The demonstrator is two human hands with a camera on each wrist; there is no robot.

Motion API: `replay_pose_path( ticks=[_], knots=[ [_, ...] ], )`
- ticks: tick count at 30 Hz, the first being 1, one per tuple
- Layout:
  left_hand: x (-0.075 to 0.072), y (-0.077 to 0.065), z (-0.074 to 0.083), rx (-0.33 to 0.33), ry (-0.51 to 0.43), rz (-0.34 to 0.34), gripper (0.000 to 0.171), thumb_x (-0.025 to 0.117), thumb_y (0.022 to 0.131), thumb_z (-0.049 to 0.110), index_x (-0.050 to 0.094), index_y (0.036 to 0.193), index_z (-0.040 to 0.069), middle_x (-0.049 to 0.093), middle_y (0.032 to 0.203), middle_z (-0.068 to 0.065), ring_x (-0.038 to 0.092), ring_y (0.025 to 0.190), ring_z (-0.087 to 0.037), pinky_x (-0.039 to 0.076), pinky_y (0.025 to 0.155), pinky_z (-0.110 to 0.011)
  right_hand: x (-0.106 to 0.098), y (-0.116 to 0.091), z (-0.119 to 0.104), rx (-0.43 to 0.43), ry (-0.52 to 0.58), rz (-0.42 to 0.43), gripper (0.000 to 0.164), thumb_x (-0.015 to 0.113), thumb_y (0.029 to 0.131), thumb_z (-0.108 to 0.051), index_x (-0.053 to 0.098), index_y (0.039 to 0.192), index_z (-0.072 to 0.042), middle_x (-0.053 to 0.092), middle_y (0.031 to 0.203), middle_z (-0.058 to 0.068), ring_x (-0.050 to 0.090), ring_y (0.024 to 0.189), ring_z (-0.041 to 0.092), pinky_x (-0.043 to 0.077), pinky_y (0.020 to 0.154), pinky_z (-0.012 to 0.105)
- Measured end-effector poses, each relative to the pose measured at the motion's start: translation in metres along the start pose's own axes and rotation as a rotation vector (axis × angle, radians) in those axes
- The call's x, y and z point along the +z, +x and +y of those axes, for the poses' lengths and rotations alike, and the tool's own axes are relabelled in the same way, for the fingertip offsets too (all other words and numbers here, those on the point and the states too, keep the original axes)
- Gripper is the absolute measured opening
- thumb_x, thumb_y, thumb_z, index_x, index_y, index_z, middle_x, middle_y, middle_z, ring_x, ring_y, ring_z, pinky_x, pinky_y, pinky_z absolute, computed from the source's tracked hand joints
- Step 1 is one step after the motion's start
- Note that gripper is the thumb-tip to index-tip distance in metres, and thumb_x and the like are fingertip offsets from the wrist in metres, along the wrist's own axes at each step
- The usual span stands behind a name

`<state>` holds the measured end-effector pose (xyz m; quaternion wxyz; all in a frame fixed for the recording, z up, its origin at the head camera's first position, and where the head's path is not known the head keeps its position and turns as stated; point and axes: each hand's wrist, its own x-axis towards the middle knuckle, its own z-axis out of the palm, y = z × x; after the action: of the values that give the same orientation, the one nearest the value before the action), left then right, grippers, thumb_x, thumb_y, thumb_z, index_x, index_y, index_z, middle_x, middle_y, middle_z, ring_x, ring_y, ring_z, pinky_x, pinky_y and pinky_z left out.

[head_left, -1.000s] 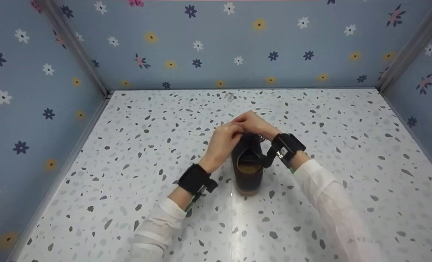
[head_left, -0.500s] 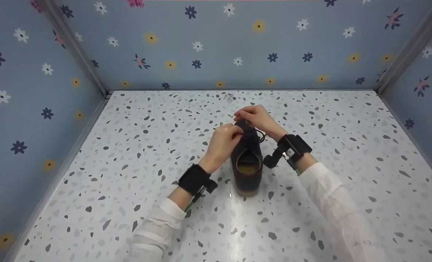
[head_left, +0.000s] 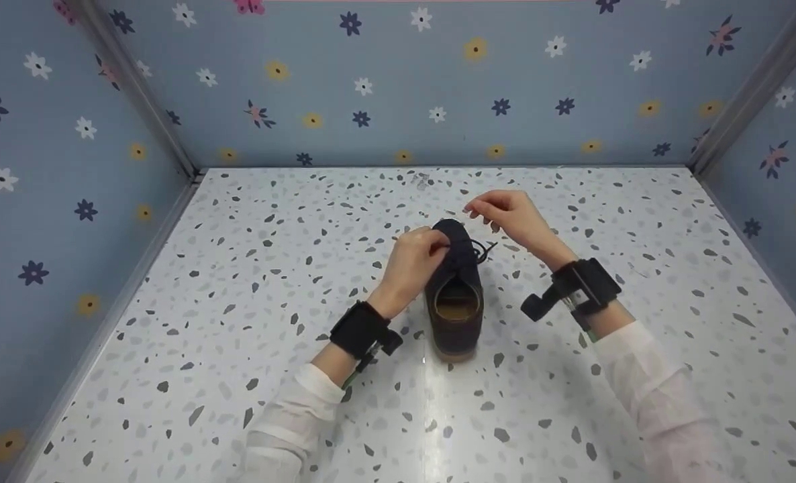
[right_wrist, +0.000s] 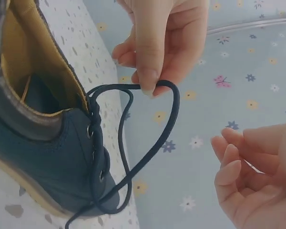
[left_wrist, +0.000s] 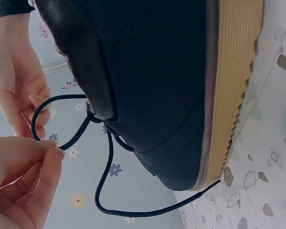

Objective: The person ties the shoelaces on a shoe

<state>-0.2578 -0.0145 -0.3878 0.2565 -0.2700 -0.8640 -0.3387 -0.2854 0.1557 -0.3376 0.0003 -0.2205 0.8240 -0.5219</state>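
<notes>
Dark, rounded cord forms the lace, which is pinched by the left hand. Since the earlier frame, the right hand has been drawn aside, released, its fingers loosely bent. Between the hands, the navy shoe is set upright, finished with a smooth collar and ridged tan sole.

A shoe stands on the tabletop before the wall, lace end apparently rightward.

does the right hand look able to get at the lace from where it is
Probably yes: the right hand holds nothing, and nothing shows between it and the lace, though the left hand pinches part of it.
</notes>
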Motion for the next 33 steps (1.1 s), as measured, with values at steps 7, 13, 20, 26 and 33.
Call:
replay_pose_path(
  ticks=[7,13,20,26,33],
  knots=[
    [-0.001,0.002,0.000,-0.009,-0.008,0.000,0.005,0.055,0.062,0.009,0.055,0.066,0.011,0.047,0.063,0.006,0.041,0.058,-0.003,0.031,0.053,-0.012,0.003,-0.008,0.008,-0.072,-0.292,-0.062,0.019,0.047,0.068,-0.032,0.054,0.079,-0.018,0.049,0.064,-0.004,0.042,0.053,0.009,0.033,0.045,0.025],
    [-0.001,0.003,0.001,-0.033,-0.018,-0.014,0.005,0.054,0.063,0.009,0.056,0.067,0.011,0.047,0.062,0.006,0.041,0.057,-0.003,0.031,0.051,-0.012,0.013,-0.008,0.005,-0.157,-0.387,-0.159,0.016,0.051,0.064,-0.031,0.054,0.074,-0.019,0.048,0.058,-0.007,0.042,0.047,0.007,0.033,0.042,0.023],
    [-0.002,0.003,0.002,-0.039,-0.020,-0.018,0.006,0.054,0.063,0.008,0.056,0.068,0.009,0.047,0.063,0.006,0.040,0.057,-0.002,0.031,0.051,-0.011,0.017,-0.004,0.006,-0.203,-0.355,-0.220,0.016,0.053,0.063,-0.029,0.055,0.071,-0.016,0.051,0.063,-0.007,0.047,0.054,0.008,0.036,0.047,0.021],
    [-0.003,0.002,0.000,-0.041,-0.020,-0.035,0.005,0.054,0.064,0.010,0.055,0.069,0.010,0.048,0.064,0.006,0.041,0.058,-0.002,0.031,0.052,-0.012,0.016,-0.005,0.008,-0.213,-0.371,-0.206,0.012,0.053,0.064,-0.026,0.056,0.069,-0.016,0.051,0.061,-0.006,0.045,0.050,0.007,0.035,0.044,0.021],
    [-0.010,0.001,-0.010,-0.077,-0.056,-0.010,0.018,0.050,0.065,0.029,0.055,0.071,0.013,0.048,0.065,0.008,0.041,0.057,0.002,0.032,0.049,-0.011,0.016,-0.007,0.013,-0.195,-0.356,-0.221,0.015,0.051,0.065,-0.027,0.055,0.069,-0.014,0.052,0.061,0.001,0.044,0.049,0.006,0.035,0.044,0.022]
  ],
)
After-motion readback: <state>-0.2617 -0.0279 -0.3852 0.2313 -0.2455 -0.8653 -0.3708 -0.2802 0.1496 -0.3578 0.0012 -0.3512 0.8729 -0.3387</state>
